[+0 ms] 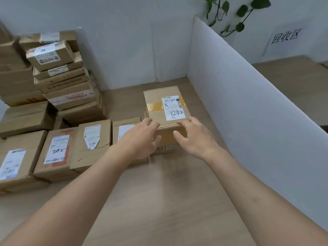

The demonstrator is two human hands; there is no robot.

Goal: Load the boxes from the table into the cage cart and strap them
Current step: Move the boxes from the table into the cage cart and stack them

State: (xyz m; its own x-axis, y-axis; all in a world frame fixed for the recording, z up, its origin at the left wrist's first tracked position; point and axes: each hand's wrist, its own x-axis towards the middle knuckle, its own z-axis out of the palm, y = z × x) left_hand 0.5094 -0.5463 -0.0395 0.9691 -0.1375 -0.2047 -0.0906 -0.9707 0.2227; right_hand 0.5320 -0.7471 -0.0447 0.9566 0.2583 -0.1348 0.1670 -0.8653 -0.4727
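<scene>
Wood-toned table (159, 201) lies bare toward its near edge, hemmed on the right by a white partition (248, 103) and at the back by a wall. Stacked boxes (67, 82) crowd the far left corner; their left side is cut off and the labels are too blurred to read. One taped box (163, 105) sits mid-table, just beside a flatter box row (78, 148). Both arms reach forward: the left hand (142, 139) and right hand (193, 137) rest on its near top edge, fingers loosely spread, each grip not yet closed
</scene>
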